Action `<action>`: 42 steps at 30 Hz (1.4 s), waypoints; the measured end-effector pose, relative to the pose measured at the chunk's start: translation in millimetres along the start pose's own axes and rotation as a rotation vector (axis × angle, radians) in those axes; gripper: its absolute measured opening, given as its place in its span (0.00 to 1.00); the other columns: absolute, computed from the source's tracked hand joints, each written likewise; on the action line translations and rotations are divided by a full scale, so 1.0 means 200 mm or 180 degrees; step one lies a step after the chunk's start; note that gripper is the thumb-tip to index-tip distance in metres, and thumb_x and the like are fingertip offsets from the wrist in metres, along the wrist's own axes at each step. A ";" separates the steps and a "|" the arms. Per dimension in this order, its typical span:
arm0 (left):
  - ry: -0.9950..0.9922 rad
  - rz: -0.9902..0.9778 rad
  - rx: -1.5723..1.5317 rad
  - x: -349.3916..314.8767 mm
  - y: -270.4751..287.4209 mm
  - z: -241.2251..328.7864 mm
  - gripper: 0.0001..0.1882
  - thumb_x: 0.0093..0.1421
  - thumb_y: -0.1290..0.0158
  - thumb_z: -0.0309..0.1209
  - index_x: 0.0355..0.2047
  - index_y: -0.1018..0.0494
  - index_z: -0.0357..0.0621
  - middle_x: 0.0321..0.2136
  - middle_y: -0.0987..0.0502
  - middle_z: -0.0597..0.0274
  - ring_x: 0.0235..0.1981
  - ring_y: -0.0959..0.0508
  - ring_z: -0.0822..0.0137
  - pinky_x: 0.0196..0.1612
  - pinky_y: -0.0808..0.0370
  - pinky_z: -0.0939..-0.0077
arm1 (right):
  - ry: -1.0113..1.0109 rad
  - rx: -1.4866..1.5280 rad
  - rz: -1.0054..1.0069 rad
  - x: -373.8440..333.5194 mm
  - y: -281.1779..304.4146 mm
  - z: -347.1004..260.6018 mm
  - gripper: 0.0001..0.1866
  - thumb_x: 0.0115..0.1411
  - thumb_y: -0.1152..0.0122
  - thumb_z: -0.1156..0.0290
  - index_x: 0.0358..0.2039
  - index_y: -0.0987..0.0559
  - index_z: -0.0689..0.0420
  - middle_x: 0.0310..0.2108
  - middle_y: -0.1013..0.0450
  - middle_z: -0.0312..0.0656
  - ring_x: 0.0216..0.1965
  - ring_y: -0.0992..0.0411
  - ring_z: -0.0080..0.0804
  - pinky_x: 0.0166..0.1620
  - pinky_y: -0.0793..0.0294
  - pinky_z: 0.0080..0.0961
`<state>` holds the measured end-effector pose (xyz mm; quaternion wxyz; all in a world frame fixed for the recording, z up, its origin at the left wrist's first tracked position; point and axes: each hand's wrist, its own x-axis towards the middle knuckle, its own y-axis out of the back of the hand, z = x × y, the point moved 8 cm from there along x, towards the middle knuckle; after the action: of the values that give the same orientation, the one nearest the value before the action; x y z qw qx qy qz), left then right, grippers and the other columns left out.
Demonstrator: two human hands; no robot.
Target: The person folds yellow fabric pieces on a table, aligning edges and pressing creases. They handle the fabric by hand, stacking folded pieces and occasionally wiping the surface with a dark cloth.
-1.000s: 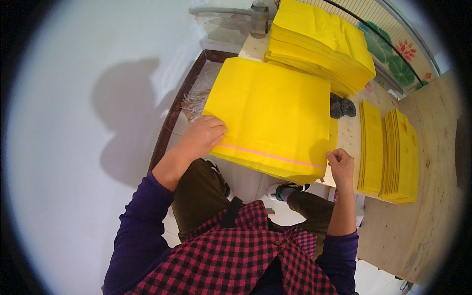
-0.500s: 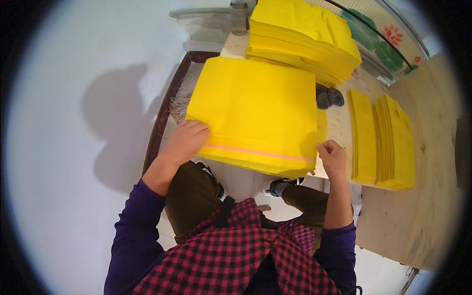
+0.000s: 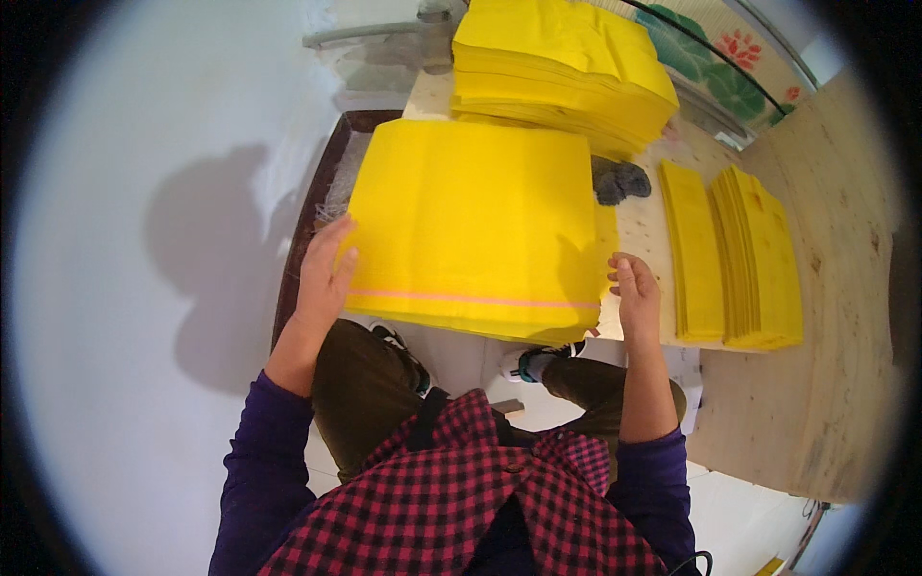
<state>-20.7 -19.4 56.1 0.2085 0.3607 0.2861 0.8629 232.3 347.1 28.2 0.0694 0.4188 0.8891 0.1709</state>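
Observation:
A stack of yellow cloth-like sheets (image 3: pixel 471 211) lies in front of me, with a thin pink stripe (image 3: pixel 471 300) across the top one close to its near edge. My left hand (image 3: pixel 325 269) rests at the stack's left edge, thumb apart from the fingers and nothing in its grasp. Just beyond the right edge is my right hand (image 3: pixel 636 288), its fingers loosely bent and apart, with nothing seen in them. Whether its fingertips touch the stack I cannot tell.
Behind stands a taller yellow pile (image 3: pixel 567 77). Narrow folded yellow bundles (image 3: pixel 759 259) lie on the wooden table (image 3: pixel 639 240) at right, and a dark grey cloth (image 3: pixel 622 180) sits between. A white wall (image 3: pixel 115 317) borders the left; a wooden panel (image 3: pixel 836 317) is at far right.
My left hand has let go of the top sheet near the stripe and moved to the left edge. The right hand's pinched fingers have loosened. The whole view has shifted slightly.

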 end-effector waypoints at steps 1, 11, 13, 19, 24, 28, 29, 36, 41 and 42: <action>0.0524 0.0050 -0.0547 0.00 0.00 -0.09 0.22 0.66 0.57 0.40 0.54 0.33 0.38 0.55 0.31 0.50 0.57 0.33 0.54 0.61 0.39 0.64 | -0.0032 0.0148 -0.0008 -0.01 -0.01 0.00 0.21 0.66 0.51 0.56 0.47 0.26 0.62 0.43 0.28 0.42 0.42 0.30 0.30 0.46 0.30 0.27; 0.1831 -0.0613 -0.2332 -0.05 -0.15 -0.21 0.40 0.68 0.75 0.57 0.65 0.51 0.34 0.66 0.48 0.50 0.68 0.50 0.62 0.67 0.55 0.73 | -0.0247 0.0559 -0.0324 -0.08 -0.12 -0.03 0.38 0.67 0.62 0.43 0.62 0.40 0.65 0.63 0.43 0.53 0.65 0.45 0.43 0.65 0.48 0.37; 0.1716 -0.0701 -0.2240 -0.05 -0.13 -0.17 0.39 0.68 0.76 0.56 0.65 0.51 0.34 0.66 0.48 0.51 0.68 0.50 0.62 0.67 0.55 0.73 | -0.0249 0.0596 -0.0335 -0.09 -0.12 -0.03 0.38 0.67 0.62 0.43 0.62 0.40 0.65 0.63 0.43 0.53 0.65 0.46 0.43 0.65 0.48 0.37; 0.1642 -0.0814 -0.1696 -0.05 -0.10 -0.15 0.36 0.70 0.77 0.53 0.65 0.50 0.36 0.66 0.48 0.51 0.67 0.50 0.61 0.67 0.55 0.70 | -0.0419 0.0740 -0.0423 -0.10 -0.17 -0.02 0.37 0.67 0.61 0.45 0.63 0.41 0.65 0.64 0.44 0.53 0.65 0.46 0.41 0.66 0.49 0.34; 0.1548 -0.0866 -0.1251 -0.07 -0.10 -0.15 0.36 0.68 0.72 0.55 0.65 0.46 0.40 0.66 0.46 0.51 0.68 0.49 0.59 0.68 0.55 0.68 | -0.0419 0.0812 -0.0401 -0.11 -0.14 -0.02 0.36 0.66 0.59 0.44 0.61 0.37 0.65 0.60 0.38 0.53 0.61 0.40 0.41 0.63 0.44 0.34; 0.1341 -0.0545 -0.0849 -0.02 -0.05 -0.14 0.29 0.70 0.64 0.45 0.62 0.43 0.32 0.64 0.44 0.48 0.67 0.47 0.58 0.67 0.53 0.69 | -0.0296 0.0745 -0.0180 -0.10 -0.04 0.01 0.35 0.67 0.60 0.45 0.60 0.36 0.65 0.59 0.38 0.52 0.62 0.42 0.42 0.63 0.45 0.36; 0.1188 -0.0518 -0.0743 -0.01 -0.05 -0.11 0.29 0.69 0.63 0.46 0.62 0.41 0.39 0.64 0.43 0.52 0.66 0.45 0.59 0.66 0.51 0.68 | -0.0289 0.0743 -0.0112 -0.10 -0.01 0.03 0.35 0.67 0.60 0.45 0.59 0.35 0.65 0.58 0.37 0.52 0.62 0.41 0.42 0.63 0.45 0.36; 0.0234 -0.0792 -0.0594 0.06 -0.25 0.23 0.22 0.67 0.57 0.35 0.59 0.37 0.40 0.62 0.40 0.48 0.66 0.43 0.54 0.66 0.49 0.65 | -0.0300 0.1000 0.0406 -0.14 0.18 0.25 0.15 0.66 0.49 0.64 0.45 0.24 0.62 0.40 0.25 0.42 0.42 0.28 0.29 0.48 0.30 0.26; -0.0040 -0.1225 -0.0915 0.12 -0.55 0.53 0.22 0.67 0.57 0.36 0.59 0.37 0.40 0.61 0.39 0.47 0.65 0.44 0.50 0.66 0.50 0.61 | -0.0377 0.1256 0.0579 -0.15 0.26 0.36 0.10 0.66 0.49 0.68 0.30 0.24 0.61 0.24 0.27 0.36 0.24 0.30 0.22 0.32 0.29 0.18; -0.0090 -0.1303 -0.0984 0.13 -0.60 0.58 0.23 0.67 0.57 0.37 0.59 0.37 0.40 0.61 0.39 0.47 0.65 0.44 0.50 0.66 0.50 0.60 | -0.0461 0.1191 0.0596 -0.15 0.27 0.38 0.11 0.65 0.49 0.69 0.29 0.25 0.60 0.23 0.28 0.35 0.24 0.31 0.21 0.31 0.30 0.18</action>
<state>67.6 126.0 58.6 0.4355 0.2712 0.2149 0.8310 310.6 375.3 -24.5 0.0380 0.5164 0.8552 -0.0219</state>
